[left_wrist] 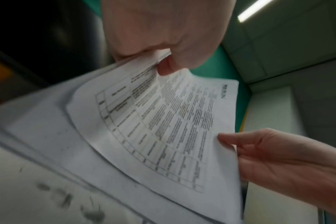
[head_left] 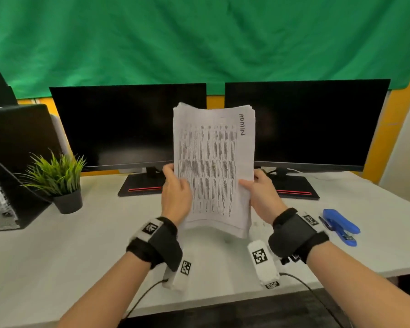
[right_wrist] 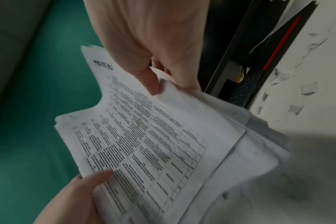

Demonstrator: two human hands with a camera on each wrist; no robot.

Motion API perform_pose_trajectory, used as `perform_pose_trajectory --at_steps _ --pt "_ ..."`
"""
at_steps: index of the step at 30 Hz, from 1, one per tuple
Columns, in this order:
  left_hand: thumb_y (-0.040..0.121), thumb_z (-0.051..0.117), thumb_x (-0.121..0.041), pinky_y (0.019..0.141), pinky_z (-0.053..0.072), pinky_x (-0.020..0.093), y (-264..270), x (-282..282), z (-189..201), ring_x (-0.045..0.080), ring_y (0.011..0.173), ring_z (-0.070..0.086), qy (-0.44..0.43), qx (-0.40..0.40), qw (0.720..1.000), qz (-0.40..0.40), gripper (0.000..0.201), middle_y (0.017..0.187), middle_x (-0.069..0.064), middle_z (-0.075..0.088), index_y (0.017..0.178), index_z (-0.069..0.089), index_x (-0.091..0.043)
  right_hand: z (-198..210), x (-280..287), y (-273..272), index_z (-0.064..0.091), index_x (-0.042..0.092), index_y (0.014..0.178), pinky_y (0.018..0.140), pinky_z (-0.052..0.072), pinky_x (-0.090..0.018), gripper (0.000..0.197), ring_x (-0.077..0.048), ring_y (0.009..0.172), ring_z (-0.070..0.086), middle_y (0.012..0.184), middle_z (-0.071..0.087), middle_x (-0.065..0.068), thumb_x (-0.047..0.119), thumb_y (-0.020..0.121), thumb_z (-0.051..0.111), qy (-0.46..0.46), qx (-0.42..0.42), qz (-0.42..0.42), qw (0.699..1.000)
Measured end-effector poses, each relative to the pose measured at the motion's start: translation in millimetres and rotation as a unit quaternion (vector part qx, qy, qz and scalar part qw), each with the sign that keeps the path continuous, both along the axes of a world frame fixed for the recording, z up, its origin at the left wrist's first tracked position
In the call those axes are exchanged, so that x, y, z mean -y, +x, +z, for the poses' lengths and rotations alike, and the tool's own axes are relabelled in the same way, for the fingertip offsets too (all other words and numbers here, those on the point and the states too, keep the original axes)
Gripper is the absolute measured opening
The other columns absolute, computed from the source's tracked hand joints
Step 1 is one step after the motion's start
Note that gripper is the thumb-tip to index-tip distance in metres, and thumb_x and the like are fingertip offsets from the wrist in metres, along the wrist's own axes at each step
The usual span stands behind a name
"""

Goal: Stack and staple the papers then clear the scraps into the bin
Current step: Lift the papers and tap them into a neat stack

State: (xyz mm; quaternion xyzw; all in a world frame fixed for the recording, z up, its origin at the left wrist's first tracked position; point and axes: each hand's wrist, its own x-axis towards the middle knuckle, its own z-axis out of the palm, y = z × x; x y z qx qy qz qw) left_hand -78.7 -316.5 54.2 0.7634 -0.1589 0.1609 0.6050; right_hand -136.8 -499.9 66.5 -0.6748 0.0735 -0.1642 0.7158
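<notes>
A stack of printed papers [head_left: 213, 166] stands upright above the white desk [head_left: 81, 245], its bottom edge near the surface. The top sheet carries a table and a handwritten word. My left hand [head_left: 175, 190] grips the stack's left edge, thumb on the front. My right hand [head_left: 258, 190] pinches the right edge the same way. In the left wrist view the papers [left_wrist: 163, 121] bend under my left hand [left_wrist: 163, 60], with my right hand [left_wrist: 259, 154] at the far edge. The right wrist view shows the sheets [right_wrist: 144, 136] unevenly aligned. A blue stapler [head_left: 340, 226] lies on the desk to the right.
Two dark monitors [head_left: 128, 124] [head_left: 308, 121] stand behind the papers. A small potted plant [head_left: 57, 181] and a black computer case [head_left: 10, 166] sit at the left. Small paper scraps [right_wrist: 295, 109] lie on the desk near the right monitor's base [right_wrist: 278, 45].
</notes>
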Motion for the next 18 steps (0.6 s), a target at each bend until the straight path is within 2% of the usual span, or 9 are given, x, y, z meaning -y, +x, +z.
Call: perform_pose_trajectory --at_steps 2,4,6,8,10,12,14,16,18 --pt "0.096 0.038 -0.002 0.090 0.049 0.028 -3.6 5.4 -13.8 0.015 0.108 0.058 -0.040 -0.003 0.999 0.000 0.040 0.132 0.004 0.052 0.129 0.025 -0.021 -9.9 -5.5 -0.2 0.047 0.017 0.108 0.082 0.055 -0.037 0.019 -0.022 0.100 0.063 0.117 0.059 -0.008 0.010 0.091 0.053 -0.023 0.008 -0.009 1.000" --pt "0.094 0.040 -0.002 0.099 0.046 0.034 -5.5 6.9 -21.4 0.018 0.121 0.053 -0.069 -0.005 0.998 -0.009 0.046 0.135 0.004 0.048 0.129 0.023 -0.027 -17.0 -9.0 -1.1 0.047 0.019 0.105 0.089 0.053 -0.045 0.021 -0.027 0.104 0.062 0.119 0.058 -0.012 0.012 0.089 0.058 -0.039 -0.001 0.001 0.999" --pt "0.094 0.042 -0.004 0.100 0.049 0.041 -7.0 6.0 -23.0 0.020 0.121 0.053 -0.076 -0.007 0.997 -0.013 0.048 0.133 0.002 0.048 0.124 0.023 -0.035 -17.3 -10.4 0.1 0.045 0.021 0.112 0.093 0.050 -0.049 0.030 -0.026 0.106 0.061 0.120 0.058 -0.009 0.014 0.088 0.060 -0.043 -0.002 0.007 0.999" --pt "0.094 0.043 -0.005 0.099 0.050 0.043 -7.1 5.2 -21.3 0.018 0.120 0.053 -0.080 -0.003 0.997 -0.010 0.046 0.131 0.001 0.048 0.127 0.024 -0.031 -10.8 -11.1 0.0 0.041 0.022 0.119 0.094 0.050 -0.049 0.033 -0.017 0.100 0.060 0.111 0.058 0.003 0.016 0.090 0.056 -0.054 0.020 -0.004 0.998" --pt "0.096 0.042 -0.006 0.096 0.051 0.038 -4.8 3.6 -17.7 0.015 0.114 0.053 -0.084 0.003 0.996 -0.003 0.045 0.129 0.000 0.048 0.133 0.024 -0.023 -1.6 -9.9 1.5 0.035 0.023 0.130 0.089 0.053 -0.042 0.041 -0.005 0.091 0.059 0.103 0.055 0.014 0.020 0.093 0.052 -0.098 0.057 -0.041 0.993" --pt "0.096 0.043 -0.007 0.087 0.051 0.030 -1.7 2.1 -15.2 0.013 0.109 0.053 -0.081 0.009 0.997 -0.001 0.046 0.131 0.002 0.047 0.135 0.023 -0.020 7.6 -7.0 3.3 0.021 0.025 0.143 0.079 0.052 -0.022 0.060 0.000 0.090 0.057 0.110 0.050 0.017 0.017 0.093 0.053 -0.167 0.116 -0.098 0.974" --pt "0.095 0.044 -0.007 0.085 0.051 0.026 -0.1 1.1 -13.1 0.010 0.109 0.052 -0.072 0.023 0.997 0.002 0.051 0.133 0.003 0.046 0.138 0.020 -0.021 16.7 -5.0 4.2 0.009 0.027 0.149 0.063 0.047 -0.009 0.075 0.003 0.083 0.054 0.124 0.037 0.012 0.010 0.092 0.054 -0.277 0.170 -0.150 0.934" --pt "0.094 0.047 -0.005 0.083 0.053 0.019 0.2 0.6 -10.6 0.004 0.105 0.052 -0.067 0.040 0.997 0.002 0.062 0.136 0.002 0.041 0.143 0.014 -0.023 25.0 -5.6 4.0 0.008 0.028 0.150 0.052 0.050 -0.014 0.079 -0.004 0.066 0.053 0.137 0.030 0.001 0.007 0.090 0.054 -0.432 0.194 -0.185 0.861" --pt "0.091 0.051 -0.002 0.067 0.047 0.000 0.6 0.8 -6.8 -0.007 0.101 0.048 -0.066 0.074 0.995 0.009 0.076 0.137 -0.005 0.031 0.148 0.007 -0.025 30.4 -9.2 3.9 0.012 0.032 0.149 0.056 0.055 -0.023 0.078 -0.010 0.064 0.055 0.150 0.020 -0.011 0.010 0.089 0.056 -0.545 0.187 -0.197 0.793"
